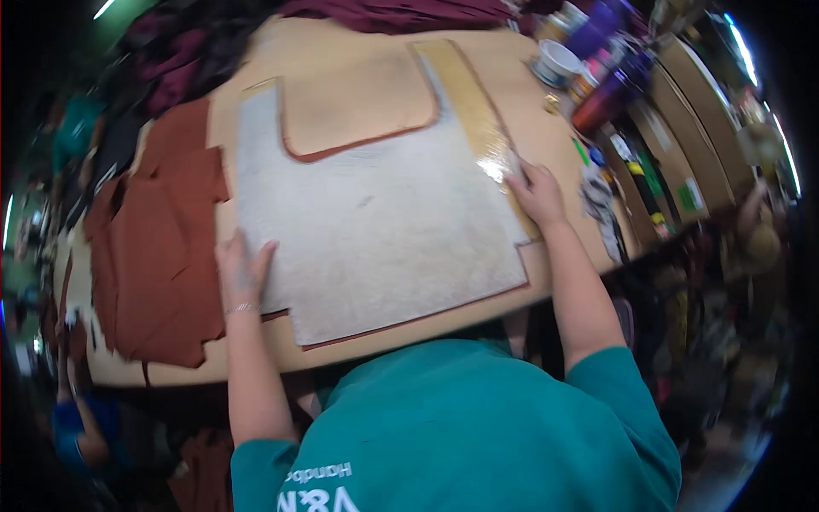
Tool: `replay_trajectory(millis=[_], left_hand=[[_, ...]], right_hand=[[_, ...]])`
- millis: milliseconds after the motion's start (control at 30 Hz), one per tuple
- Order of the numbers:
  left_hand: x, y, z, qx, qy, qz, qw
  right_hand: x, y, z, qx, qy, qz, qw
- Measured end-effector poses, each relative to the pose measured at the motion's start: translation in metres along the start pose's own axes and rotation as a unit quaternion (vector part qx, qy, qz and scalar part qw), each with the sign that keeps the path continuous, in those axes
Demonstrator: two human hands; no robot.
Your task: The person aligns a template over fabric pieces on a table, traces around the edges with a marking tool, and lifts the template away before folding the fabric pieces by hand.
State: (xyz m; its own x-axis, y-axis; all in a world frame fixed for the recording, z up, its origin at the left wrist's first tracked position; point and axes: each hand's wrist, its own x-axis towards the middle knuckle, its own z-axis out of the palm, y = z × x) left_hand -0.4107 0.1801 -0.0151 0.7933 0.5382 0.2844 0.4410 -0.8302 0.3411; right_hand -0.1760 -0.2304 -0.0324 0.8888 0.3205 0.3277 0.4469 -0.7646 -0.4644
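A large grey-white pattern board point(384, 222) with a U-shaped cut-out at the top lies flat in front of me. Yellow tape point(465, 102) runs down its right strap. Rust-brown material point(367, 143) peeks out from under its edges. My left hand point(243, 269) grips the board's left edge, thumb on top and fingers along the side. On the opposite edge, beside the shiny tape, my right hand point(539, 196) is closed with its thumb and fingers at the rim. Some fingertips of both hands are hidden.
Rust-brown cut pieces point(162, 247) are piled at the left of the tan table point(358, 77). Maroon cloth point(401, 13) lies at the far edge. A white tub point(557, 64), a purple-red bottle point(610, 94) and cardboard point(695, 128) stand at the right. Another person's arm point(85, 427) shows lower left.
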Motion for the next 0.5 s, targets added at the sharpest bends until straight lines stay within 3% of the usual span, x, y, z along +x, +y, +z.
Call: replay_trajectory(millis=[133, 200, 333, 500], left_hand=[[-0.048, -0.006, -0.02, -0.137, -0.013, 0.08, 0.987], [-0.079, -0.01, -0.042, -0.088, -0.044, 0.109, 0.989], [-0.103, -0.026, -0.045, -0.036, -0.066, 0.054, 0.996], [-0.073, -0.026, -0.028, -0.048, -0.036, 0.045, 0.997]], right_hand=[[-0.018, 0.01, -0.036, 0.143, -0.054, 0.08, 0.985], [-0.042, 0.018, -0.065, 0.122, -0.091, 0.048, 0.987], [-0.086, -0.001, -0.084, 0.124, -0.136, 0.02, 0.983], [-0.095, -0.009, -0.054, 0.047, 0.001, 0.002, 0.999]])
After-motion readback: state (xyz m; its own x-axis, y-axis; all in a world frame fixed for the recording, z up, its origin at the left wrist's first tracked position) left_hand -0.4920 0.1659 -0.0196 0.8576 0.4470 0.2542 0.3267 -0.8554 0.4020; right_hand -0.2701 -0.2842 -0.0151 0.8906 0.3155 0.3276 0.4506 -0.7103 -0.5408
